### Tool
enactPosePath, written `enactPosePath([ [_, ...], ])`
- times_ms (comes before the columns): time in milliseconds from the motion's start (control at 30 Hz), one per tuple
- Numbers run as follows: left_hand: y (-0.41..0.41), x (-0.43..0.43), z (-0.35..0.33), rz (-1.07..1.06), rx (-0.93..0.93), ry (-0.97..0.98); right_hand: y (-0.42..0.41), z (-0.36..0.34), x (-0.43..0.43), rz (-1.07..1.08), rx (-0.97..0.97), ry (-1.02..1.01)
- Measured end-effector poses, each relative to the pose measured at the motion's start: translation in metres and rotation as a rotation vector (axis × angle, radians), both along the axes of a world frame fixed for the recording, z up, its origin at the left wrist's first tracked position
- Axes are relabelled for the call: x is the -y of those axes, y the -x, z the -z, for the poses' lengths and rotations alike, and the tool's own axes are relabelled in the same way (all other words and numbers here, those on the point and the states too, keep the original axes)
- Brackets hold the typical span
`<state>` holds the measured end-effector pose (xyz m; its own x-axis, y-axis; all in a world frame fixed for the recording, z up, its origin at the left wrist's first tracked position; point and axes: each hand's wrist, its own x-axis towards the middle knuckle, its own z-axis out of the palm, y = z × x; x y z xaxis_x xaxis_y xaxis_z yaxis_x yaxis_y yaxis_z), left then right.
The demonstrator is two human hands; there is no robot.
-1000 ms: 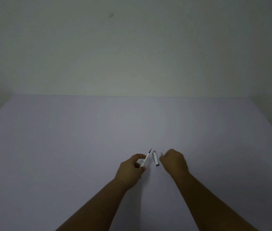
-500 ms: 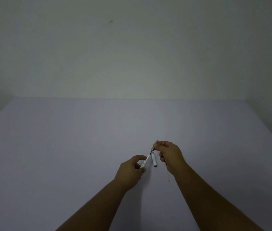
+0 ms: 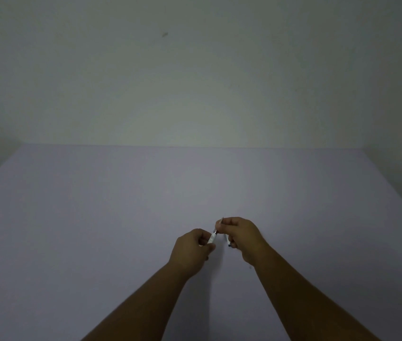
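Note:
My left hand (image 3: pixel 192 252) grips the white barrel of a pen (image 3: pixel 212 238) just above the pale lilac table (image 3: pixel 121 205). The pen slants up to the right. My right hand (image 3: pixel 244 238) pinches the pen's thin dark front end between thumb and fingertips. A small white piece, seemingly the pen's cap (image 3: pixel 228 241), lies on the table under my right hand and is mostly hidden by its fingers.
The table runs wide to the left, right and back. A plain pale wall (image 3: pixel 195 82) stands behind its far edge. The room is dim.
My right hand came up from the table beside the cap and took hold of the pen's front end. My left hand kept its grip and barely moved.

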<state>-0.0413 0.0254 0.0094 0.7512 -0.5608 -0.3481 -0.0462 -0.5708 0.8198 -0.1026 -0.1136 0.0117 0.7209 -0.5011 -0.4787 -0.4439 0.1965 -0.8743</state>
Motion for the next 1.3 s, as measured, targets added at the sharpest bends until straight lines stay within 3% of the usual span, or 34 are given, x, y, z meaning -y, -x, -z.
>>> enactPosePath([
  [233,-0.001,0.000,-0.005,0.008,0.047,-0.020,-0.004,0.001,-0.004,-0.021,-0.038,-0.005],
  [367,0.000,-0.001,-0.006,0.008,0.035,-0.014,-0.007,0.000,-0.006,-0.044,-0.107,0.097],
  [500,-0.001,-0.002,-0.009,-0.024,-0.005,-0.001,-0.006,-0.001,-0.002,-0.019,-0.009,-0.038],
  [667,0.000,0.000,-0.012,-0.022,-0.036,0.015,-0.008,0.001,-0.002,-0.023,-0.144,0.135],
  [800,0.000,0.003,-0.016,-0.040,-0.056,0.024,-0.009,-0.002,-0.001,0.003,-0.007,-0.052],
  [967,0.002,0.004,-0.016,-0.025,-0.041,0.010,-0.011,-0.005,-0.004,-0.034,-0.135,0.104],
  [1100,0.000,-0.001,-0.015,-0.047,-0.040,-0.006,-0.010,-0.007,-0.001,-0.033,-0.067,-0.045],
  [1300,0.002,-0.001,-0.014,-0.033,-0.036,-0.020,-0.010,-0.004,-0.002,-0.058,-0.141,0.109],
])
